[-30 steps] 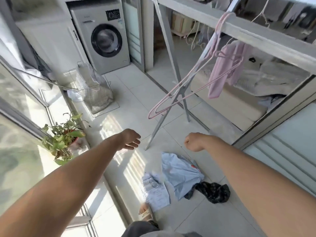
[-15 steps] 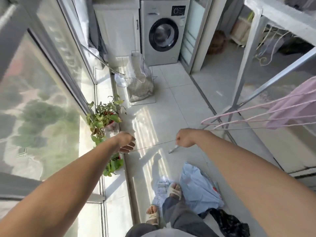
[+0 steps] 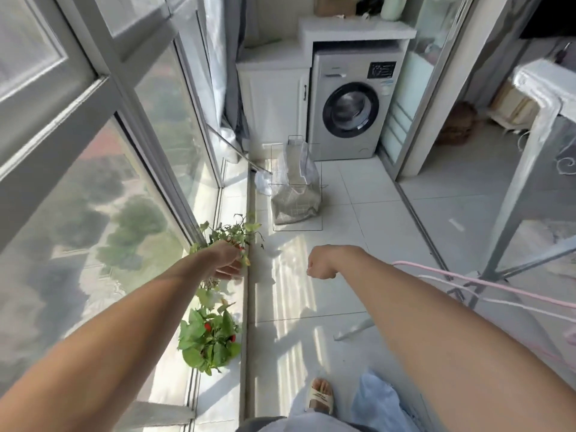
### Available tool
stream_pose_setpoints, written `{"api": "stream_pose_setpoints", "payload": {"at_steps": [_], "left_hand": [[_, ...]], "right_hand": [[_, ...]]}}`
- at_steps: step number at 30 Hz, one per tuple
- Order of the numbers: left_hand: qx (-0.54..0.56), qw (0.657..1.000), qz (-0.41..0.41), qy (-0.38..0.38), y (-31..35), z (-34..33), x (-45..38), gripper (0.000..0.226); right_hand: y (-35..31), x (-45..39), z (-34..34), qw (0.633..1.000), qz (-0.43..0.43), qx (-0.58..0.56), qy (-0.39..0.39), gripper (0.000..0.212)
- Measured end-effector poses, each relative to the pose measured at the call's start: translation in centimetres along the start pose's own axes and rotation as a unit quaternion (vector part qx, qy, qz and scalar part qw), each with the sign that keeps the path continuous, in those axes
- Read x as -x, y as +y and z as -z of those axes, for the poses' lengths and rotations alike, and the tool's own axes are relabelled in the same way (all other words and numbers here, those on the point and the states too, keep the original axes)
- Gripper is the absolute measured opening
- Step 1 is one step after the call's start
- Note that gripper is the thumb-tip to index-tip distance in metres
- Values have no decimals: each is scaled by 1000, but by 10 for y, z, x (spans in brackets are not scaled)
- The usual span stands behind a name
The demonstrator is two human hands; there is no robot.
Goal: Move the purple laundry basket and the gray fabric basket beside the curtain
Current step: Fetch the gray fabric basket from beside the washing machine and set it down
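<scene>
The gray fabric basket (image 3: 296, 198), a checked cloth bag in a thin wire frame with clear plastic over its top, stands on the tiled floor in front of the washing machine (image 3: 350, 104). The gray curtain (image 3: 229, 73) hangs at the far left corner by the window, just left of the basket. No purple laundry basket is in view. My left hand (image 3: 229, 263) reaches forward over the window sill among plant leaves, fingers loosely curled and holding nothing. My right hand (image 3: 321, 263) is a closed fist over the floor, empty. Both hands are well short of the basket.
Two potted plants (image 3: 208, 338) sit on the sill along the window at left. A drying rack (image 3: 514, 244) with pink hangers (image 3: 498, 291) stands at right. A light blue garment (image 3: 380, 400) lies on the floor beside my sandalled foot (image 3: 319, 397). A glass sliding door is at right.
The view has swung left and forward toward the washing machine and basket. Both arms stay stretched out. The clothes on the floor have dropped to the bottom edge.
</scene>
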State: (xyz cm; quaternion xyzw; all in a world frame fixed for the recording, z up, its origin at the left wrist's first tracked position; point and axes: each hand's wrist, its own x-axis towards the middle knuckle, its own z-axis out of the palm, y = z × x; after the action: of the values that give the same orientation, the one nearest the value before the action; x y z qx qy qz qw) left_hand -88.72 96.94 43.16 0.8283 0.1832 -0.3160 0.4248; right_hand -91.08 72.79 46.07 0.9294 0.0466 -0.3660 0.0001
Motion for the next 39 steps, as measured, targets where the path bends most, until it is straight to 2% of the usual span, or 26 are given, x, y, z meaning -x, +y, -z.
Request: {"api": "stream_pose_setpoints", "payload": {"at_steps": [8, 14, 19, 24, 27, 29, 34, 37, 39], "left_hand": [[4, 1000, 6, 21, 55, 8, -28, 29], [-9, 1000, 18, 10, 78, 18, -65, 32], [-34, 999, 24, -21, 109, 30, -109, 33], [-58, 997, -11, -49, 173, 73, -187, 32], [-59, 996, -37, -47, 199, 90, -218, 31], [-60, 996, -53, -44, 213, 98, -230, 31], [-72, 993, -55, -77, 232, 120, -275, 30], [-74, 993, -41, -88, 231, 129, -294, 29], [-65, 993, -35, -88, 233, 136, -306, 29]], "right_hand": [[-6, -37, 58, 997, 60, 45, 31, 23], [-4, -73, 87, 994, 88, 61, 11, 26], [25, -110, 111, 997, 36, 58, -26, 12], [43, -181, 174, 1000, -15, -8, -2, 38], [47, -201, 196, 997, -28, -60, 42, 28], [51, -217, 205, 997, -35, -59, 36, 12], [49, -255, 224, 996, -81, -47, -1, 24], [50, -267, 232, 995, -86, -35, -33, 6], [50, -278, 242, 995, -86, -40, -36, 9]]}}
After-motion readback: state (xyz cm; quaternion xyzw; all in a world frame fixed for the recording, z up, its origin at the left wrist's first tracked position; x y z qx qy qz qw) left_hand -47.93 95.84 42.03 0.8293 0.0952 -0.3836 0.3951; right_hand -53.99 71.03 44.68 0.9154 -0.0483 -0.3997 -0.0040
